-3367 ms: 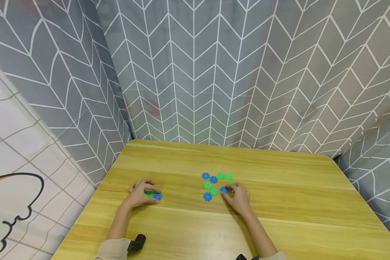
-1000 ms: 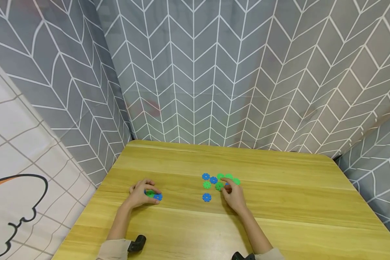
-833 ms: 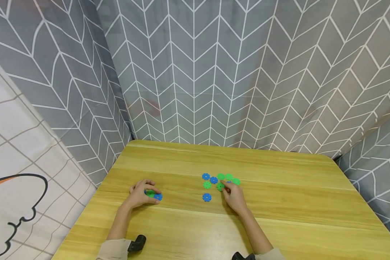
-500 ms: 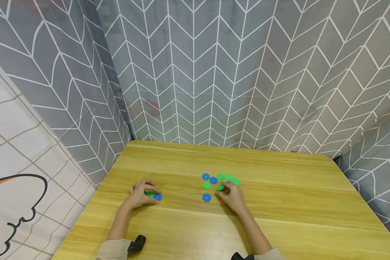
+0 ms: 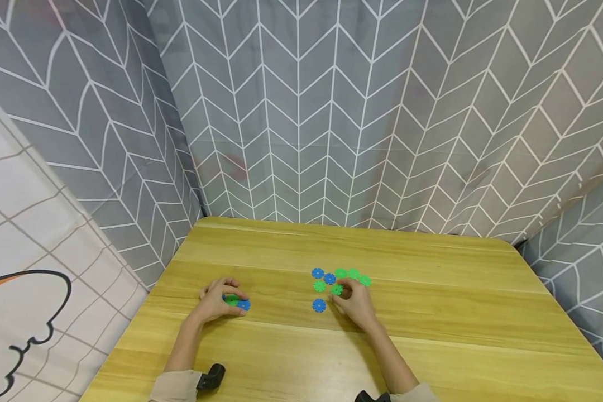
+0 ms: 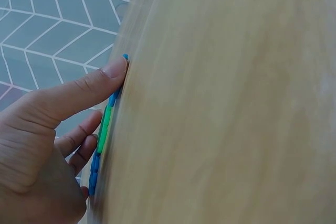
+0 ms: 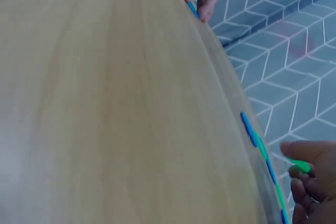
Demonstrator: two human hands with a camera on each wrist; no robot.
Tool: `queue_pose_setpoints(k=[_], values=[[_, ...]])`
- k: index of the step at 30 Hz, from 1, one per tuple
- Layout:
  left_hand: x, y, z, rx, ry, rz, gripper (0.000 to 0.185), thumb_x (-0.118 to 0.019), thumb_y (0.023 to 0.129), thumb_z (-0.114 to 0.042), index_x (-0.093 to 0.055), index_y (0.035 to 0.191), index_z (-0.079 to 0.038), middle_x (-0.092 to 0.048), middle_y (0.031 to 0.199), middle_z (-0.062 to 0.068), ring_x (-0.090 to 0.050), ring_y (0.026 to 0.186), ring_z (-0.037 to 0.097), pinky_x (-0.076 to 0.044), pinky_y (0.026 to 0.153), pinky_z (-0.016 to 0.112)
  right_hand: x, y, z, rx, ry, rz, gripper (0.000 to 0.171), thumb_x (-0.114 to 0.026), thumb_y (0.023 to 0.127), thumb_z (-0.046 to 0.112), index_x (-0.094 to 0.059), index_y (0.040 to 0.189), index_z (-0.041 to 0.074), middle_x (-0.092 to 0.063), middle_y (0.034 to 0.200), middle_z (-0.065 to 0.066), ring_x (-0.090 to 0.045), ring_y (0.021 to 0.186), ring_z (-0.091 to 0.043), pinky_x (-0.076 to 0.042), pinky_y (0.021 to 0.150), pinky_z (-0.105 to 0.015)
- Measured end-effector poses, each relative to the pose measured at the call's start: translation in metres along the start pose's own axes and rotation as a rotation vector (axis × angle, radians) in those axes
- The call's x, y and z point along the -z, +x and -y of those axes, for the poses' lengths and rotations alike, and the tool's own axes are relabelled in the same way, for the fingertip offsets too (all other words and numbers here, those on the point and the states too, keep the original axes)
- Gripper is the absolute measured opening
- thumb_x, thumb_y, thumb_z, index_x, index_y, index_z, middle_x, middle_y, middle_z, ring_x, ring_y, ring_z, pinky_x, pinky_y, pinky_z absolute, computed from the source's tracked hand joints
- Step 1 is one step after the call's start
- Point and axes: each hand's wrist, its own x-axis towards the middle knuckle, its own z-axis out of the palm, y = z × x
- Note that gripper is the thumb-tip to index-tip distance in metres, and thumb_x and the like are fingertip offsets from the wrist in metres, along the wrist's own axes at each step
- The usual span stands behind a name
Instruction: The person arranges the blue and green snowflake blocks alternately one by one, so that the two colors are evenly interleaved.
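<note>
Step in hand: picking a disc from the loose cluster.
Right hand [image 5: 355, 304] pinches a green notched disc [image 5: 336, 290]; left hand [image 5: 216, 300] holds the joined blue-green discs [image 5: 237, 302] on the surface [image 5: 432, 312]; next, likely carry it left and align notches.

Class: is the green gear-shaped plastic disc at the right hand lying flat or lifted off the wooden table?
Lifted: the right hand pinches the green gear-shaped plastic disc above the wooden table.

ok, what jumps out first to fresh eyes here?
The cluster of blue and green discs mid-table, bright against the yellow wood table. The right hand is at its near edge, pinching a green disc. The left hand rests on a small joined blue-green piece further left.
</note>
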Motion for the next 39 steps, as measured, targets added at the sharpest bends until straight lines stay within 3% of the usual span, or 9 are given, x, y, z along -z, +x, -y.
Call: queue_pose_setpoints(k=[5, 13, 21, 27, 39], values=[[0.001, 0.0, 0.0, -0.001, -0.001, 0.002, 0.023, -0.087, 0.064, -0.024, -0.075, 0.083, -0.019, -0.052, 0.115, 0.014, -0.037, 0.114, 0.041, -0.003, 0.09, 0.063, -0.015, 0.002, 0.015, 0.033, 0.129, 0.023, 0.038, -0.079, 0.073, 0.004, -0.062, 0.104, -0.011, -0.064, 0.093, -0.015, -0.057, 0.081, -0.024, -0.05, 0.069, -0.026], [0.001, 0.0, -0.001, 0.002, -0.012, 0.001, 0.022, -0.087, 0.064, -0.023, -0.075, 0.083, -0.019, -0.052, 0.115, 0.014, -0.036, 0.114, 0.042, -0.003, 0.091, 0.063, -0.056, 0.01, 0.04, 0.156, 0.137, 0.09, 0.035, -0.078, 0.076, 0.009, -0.064, 0.103, -0.007, -0.065, 0.096, -0.014, -0.058, 0.084, -0.025, -0.049, 0.071, -0.027], [-0.001, 0.001, 0.002, 0.006, -0.005, 0.001, 0.022, -0.087, 0.064, -0.024, -0.075, 0.083, -0.021, -0.053, 0.116, 0.013, -0.036, 0.115, 0.041, -0.002, 0.092, 0.063, -0.09, 0.007, 0.058, 0.23, -0.038, 0.235, 0.034, -0.075, 0.08, 0.019, -0.066, 0.105, -0.002, -0.062, 0.103, -0.012, -0.051, 0.099, -0.027, -0.042, 0.085, -0.039], [0.0, 0.001, 0.002, 0.006, 0.013, -0.003, 0.022, -0.087, 0.064, -0.026, -0.075, 0.082, -0.021, -0.053, 0.115, 0.012, -0.038, 0.115, 0.04, -0.004, 0.091, 0.063, -0.105, 0.003, 0.07, 0.285, -0.232, 0.328, 0.034, -0.072, 0.083, 0.031, -0.069, 0.106, 0.006, -0.061, 0.105, -0.006, -0.048, 0.101, -0.024, -0.035, 0.085, -0.04], [0.0, 0.0, 0.001, 0.0, 0.026, -0.008, 0.023, -0.087, 0.064, -0.027, -0.075, 0.083, -0.022, -0.054, 0.114, 0.012, -0.039, 0.113, 0.039, -0.005, 0.091, 0.062, -0.115, -0.003, 0.08, 0.37, -0.344, 0.309, 0.038, -0.069, 0.084, 0.03, -0.066, 0.117, 0.011, -0.062, 0.112, -0.004, -0.05, 0.105, -0.019, -0.036, 0.084, -0.033]])
